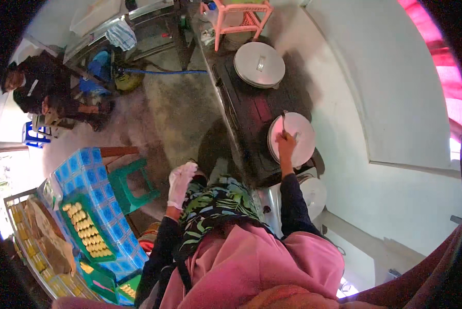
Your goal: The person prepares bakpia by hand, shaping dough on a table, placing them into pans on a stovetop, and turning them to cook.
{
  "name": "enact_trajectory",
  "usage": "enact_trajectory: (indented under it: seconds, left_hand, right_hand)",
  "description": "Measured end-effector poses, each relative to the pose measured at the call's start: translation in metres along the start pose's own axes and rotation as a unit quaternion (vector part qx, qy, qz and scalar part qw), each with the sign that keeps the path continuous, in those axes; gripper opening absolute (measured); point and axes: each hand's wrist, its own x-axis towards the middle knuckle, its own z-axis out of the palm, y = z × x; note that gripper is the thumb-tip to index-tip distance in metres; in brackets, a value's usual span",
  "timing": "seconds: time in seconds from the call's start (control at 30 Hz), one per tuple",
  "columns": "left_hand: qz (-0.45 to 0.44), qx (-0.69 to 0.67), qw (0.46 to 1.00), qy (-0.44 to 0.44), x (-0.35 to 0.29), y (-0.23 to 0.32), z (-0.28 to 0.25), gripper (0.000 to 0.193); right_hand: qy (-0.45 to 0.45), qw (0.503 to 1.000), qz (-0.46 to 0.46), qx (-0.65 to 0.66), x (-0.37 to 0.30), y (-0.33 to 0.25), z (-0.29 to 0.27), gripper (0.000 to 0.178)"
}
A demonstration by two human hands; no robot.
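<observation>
The right hand point(286, 143) reached out to the centre right of the frame, its fingers closed on a thin handle or utensil point(283, 123) that stood up over the nearer round metal lid point(292, 138); I could not tell whether it was the lid's own knob or a separate tool. The left hand point(181, 181), in a pale glove, hung loosely curled at centre frame, holding nothing and touching nothing.

That lid sat on a pot on a dark stove top point(251, 110), so my worry was heat. If the lid was lifted towards the body, steam could catch the bare right wrist, and the dark sleeve point(292, 203) lay close over the stove's edge. A one-handed grip on so slim a handle could also let the lid tilt and slide off. The loose pink cloth point(251, 262) at the person's front hung near the counter too.

A second lidded pot point(259, 64) stood further along the stove, towards the top of the frame, with a pink plastic stool point(241, 15) beyond it. A plain pale wall point(390, 92) curved down the right side. The floor point(179, 108) was bare grey concrete, with a blue hose point(158, 71) across it near the top. At lower left stood a table with a blue chequered cover point(99, 198), a green tray of small golden pieces point(86, 229) on it, and a green stool point(133, 185) beside. At upper left another person point(40, 85) in dark clothes crouched, well apart from the stove.
</observation>
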Motion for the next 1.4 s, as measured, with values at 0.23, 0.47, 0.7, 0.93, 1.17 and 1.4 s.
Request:
enact_trajectory:
  seconds: [0.23,0.47,0.7,0.93,1.17,1.4]
  left_hand:
    - [-0.047,0.198,0.977,0.064,0.081,0.029,-0.047,0.033]
    - [0.044,0.425,0.904,0.002,0.143,0.060,-0.055,0.032]
    - [0.068,0.343,0.937,-0.020,0.213,0.095,-0.002,0.029]
    - [-0.006,0.334,0.941,-0.053,0.264,0.133,0.040,0.026]
    - [-0.005,0.450,0.860,-0.239,0.314,0.130,0.057,0.032]
    - [-0.078,0.515,0.820,-0.238,0.315,0.133,0.077,0.025]
  right_hand:
    - [0.004,0.999,0.007,0.051,0.163,-0.031,0.110,0.022]
    - [0.022,0.984,-0.036,-0.174,0.260,-0.105,0.192,0.044]
    - [0.090,0.965,-0.011,-0.247,0.281,-0.087,0.208,0.040]
    - [0.124,0.959,0.030,-0.253,0.247,-0.076,0.106,0.034]
    - [0.285,0.859,0.263,-0.334,0.059,-0.005,-0.124,0.041]
    - [0.344,0.757,0.428,-0.354,-0.091,0.059,-0.141,0.042]
